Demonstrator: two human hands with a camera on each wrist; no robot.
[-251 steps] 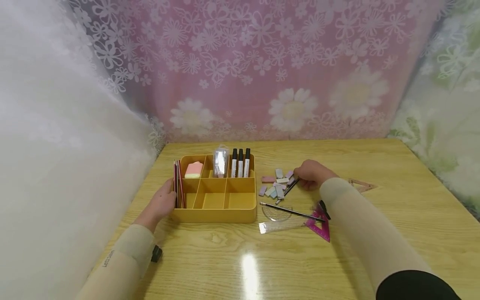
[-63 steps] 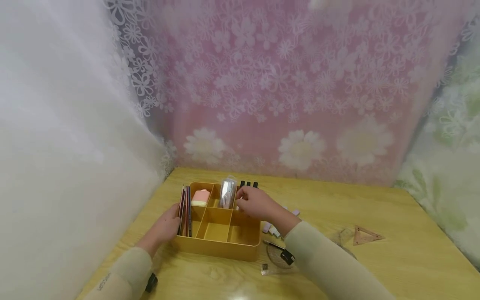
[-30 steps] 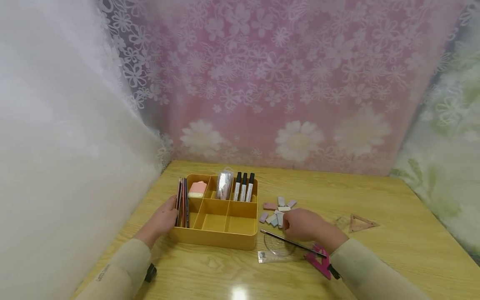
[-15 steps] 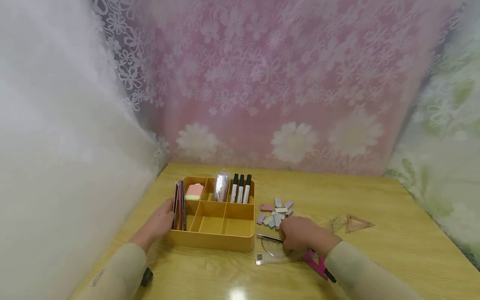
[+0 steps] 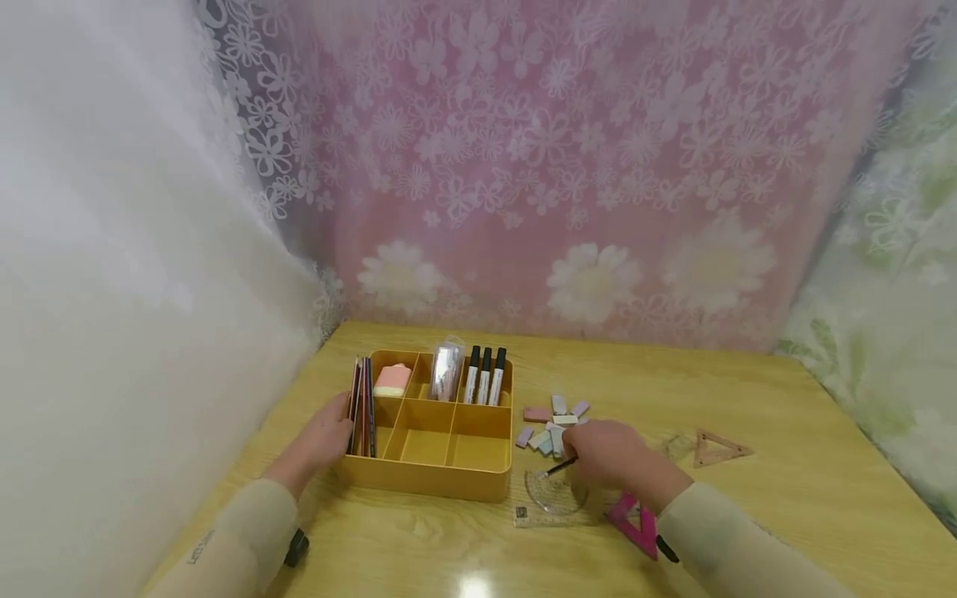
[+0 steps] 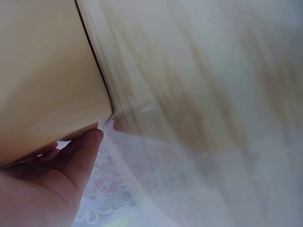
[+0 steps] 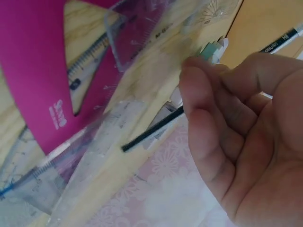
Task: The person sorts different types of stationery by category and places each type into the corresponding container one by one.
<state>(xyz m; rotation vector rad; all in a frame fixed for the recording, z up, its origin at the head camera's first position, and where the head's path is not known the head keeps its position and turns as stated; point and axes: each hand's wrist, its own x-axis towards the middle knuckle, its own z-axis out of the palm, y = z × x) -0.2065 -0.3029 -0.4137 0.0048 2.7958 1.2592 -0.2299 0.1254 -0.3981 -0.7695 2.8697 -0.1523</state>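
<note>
In the head view, my left hand (image 5: 321,433) grips the left wall of a yellow divided organizer (image 5: 426,480). The left wrist view shows its thumb and fingers against the organizer's wall. Several pencils (image 5: 363,407) stand upright in the front left compartment beside this hand. My right hand (image 5: 609,455) pinches a black pencil (image 7: 277,44) above the table, right of the organizer. Its two ends stick out from behind the fingers in the right wrist view. Below lie a clear protractor (image 5: 552,503), a clear ruler (image 5: 534,518) and a pink set square (image 5: 634,527).
Several small pastel erasers (image 5: 538,414) lie right of the organizer. A wooden-looking triangle (image 5: 719,449) is farther right. The back compartments hold a pink-and-cream item (image 5: 393,379), a clear case (image 5: 446,372) and black-capped markers (image 5: 485,378). A floral curtain (image 5: 478,166) hangs behind the table.
Since 8.4 seconds ago, more pencils stand in the front left compartment. The black pencil that lay across the protractor is lifted in my right hand. My left hand stays at the organizer.
</note>
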